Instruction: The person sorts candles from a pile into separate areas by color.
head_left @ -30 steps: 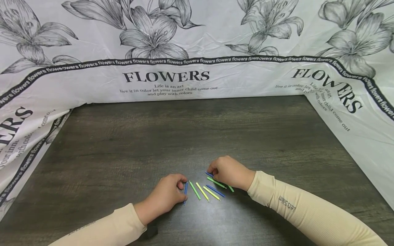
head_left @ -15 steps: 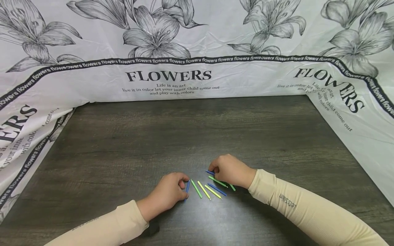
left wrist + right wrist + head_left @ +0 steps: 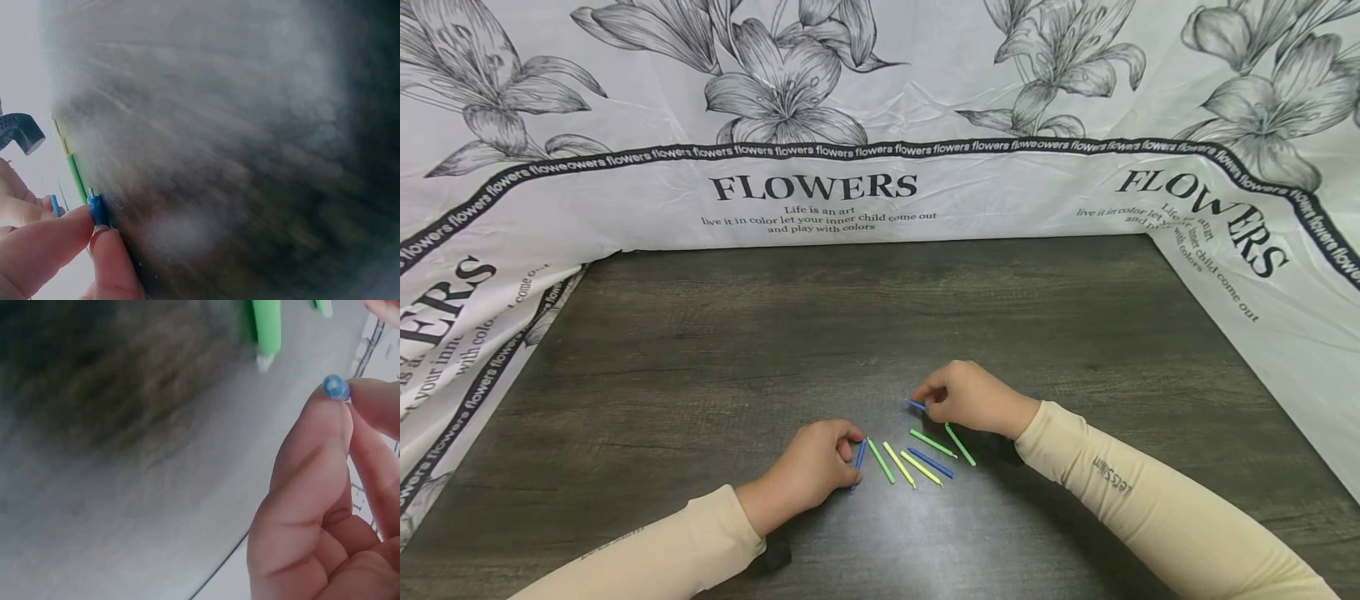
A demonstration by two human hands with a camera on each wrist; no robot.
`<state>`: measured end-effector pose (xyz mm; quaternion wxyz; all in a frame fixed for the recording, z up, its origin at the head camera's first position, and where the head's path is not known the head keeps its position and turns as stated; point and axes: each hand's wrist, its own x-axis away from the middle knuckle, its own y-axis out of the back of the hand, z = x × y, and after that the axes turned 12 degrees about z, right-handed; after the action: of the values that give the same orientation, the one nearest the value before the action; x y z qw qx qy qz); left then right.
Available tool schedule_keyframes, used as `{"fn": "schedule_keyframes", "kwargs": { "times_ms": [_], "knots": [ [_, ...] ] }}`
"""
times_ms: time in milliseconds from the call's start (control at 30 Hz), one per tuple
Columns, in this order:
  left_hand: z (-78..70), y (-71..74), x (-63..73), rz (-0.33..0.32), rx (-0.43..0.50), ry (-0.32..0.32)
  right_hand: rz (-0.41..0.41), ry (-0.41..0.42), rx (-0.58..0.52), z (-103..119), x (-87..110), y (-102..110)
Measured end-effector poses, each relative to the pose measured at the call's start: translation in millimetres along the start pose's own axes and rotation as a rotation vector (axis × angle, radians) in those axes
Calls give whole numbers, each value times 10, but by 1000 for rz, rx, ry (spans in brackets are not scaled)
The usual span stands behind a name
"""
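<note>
Thin candles in blue, green and yellow lie on the dark wooden table. In the head view, my left hand rests at the left end of the row, a blue candle between thumb and finger. The left wrist view shows that candle's wick end at the fingertips. My right hand pinches another blue candle beyond the row; its round end pokes out in the right wrist view. Between the hands lie a green candle, two yellow candles, a blue candle and a slanting green candle.
Another green candle lies just below the right hand. The dark wooden table stretches away to a white cloth printed with flowers and lettering, which borders its back and sides.
My right hand has moved away from the row, up and slightly right, with its blue candle, uncovering more of the rightmost green candle. The left hand stays by its blue candle.
</note>
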<state>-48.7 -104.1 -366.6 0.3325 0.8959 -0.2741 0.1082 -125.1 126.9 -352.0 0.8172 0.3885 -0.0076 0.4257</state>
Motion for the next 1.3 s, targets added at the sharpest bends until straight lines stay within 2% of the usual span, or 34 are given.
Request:
{"fn": "schedule_keyframes", "kwargs": {
  "times_ms": [233,400,633,933,1300],
  "knots": [
    [12,-6,-13,4,-8,-2,-17,-11,-62,-36,-45,111],
    [5,-5,-23,1,-15,-5,-41,-14,-66,-53,-109,201],
    [-6,-10,-20,6,0,2,-69,-30,-44,-76,-229,318],
    [6,-12,-16,7,13,4,-64,-61,-23,-115,-385,462],
    [20,-11,-26,21,18,11,-63,-96,60,-184,-561,562]
  ]
}}
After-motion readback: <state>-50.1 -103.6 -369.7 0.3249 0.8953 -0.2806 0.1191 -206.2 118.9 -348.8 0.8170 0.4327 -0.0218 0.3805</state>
